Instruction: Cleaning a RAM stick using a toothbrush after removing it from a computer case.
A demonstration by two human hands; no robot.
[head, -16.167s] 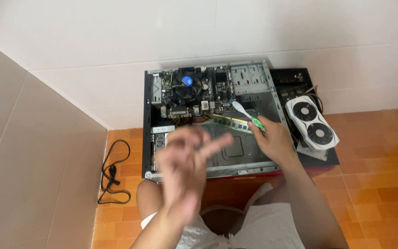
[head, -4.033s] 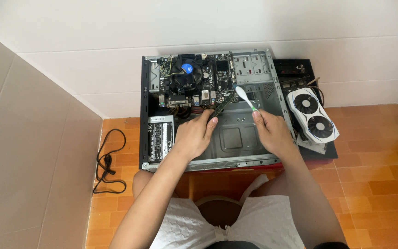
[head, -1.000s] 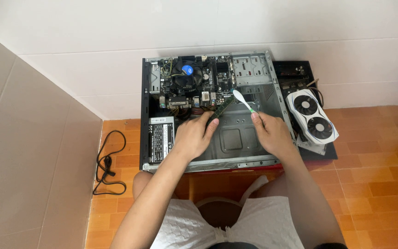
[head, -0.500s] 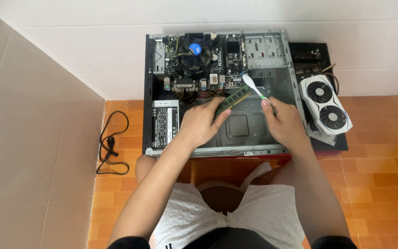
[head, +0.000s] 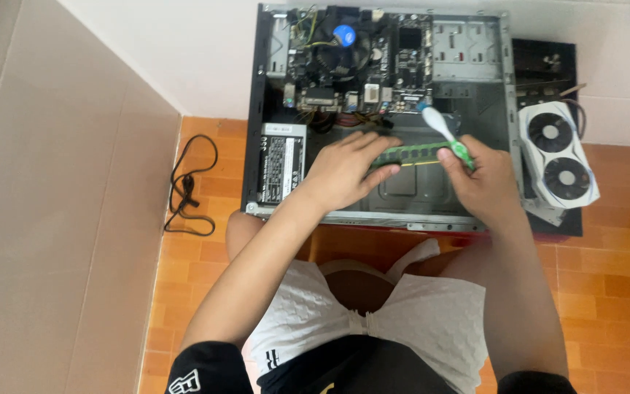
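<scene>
Over the open computer case point(head: 490, 146), the left hand point(head: 344, 171) grips a green memory stick point(head: 411, 152), long axis running 9 to 3 o'clock. The right hand point(head: 484, 182) clasps a toothbrush point(head: 446, 133), head toward 11 o'clock.

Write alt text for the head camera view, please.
A seated person's left hand holds a long green memory stick while the right hand holds a white and green toothbrush at it, above an open black computer case. A white two-fan graphics card lies alongside.
</scene>
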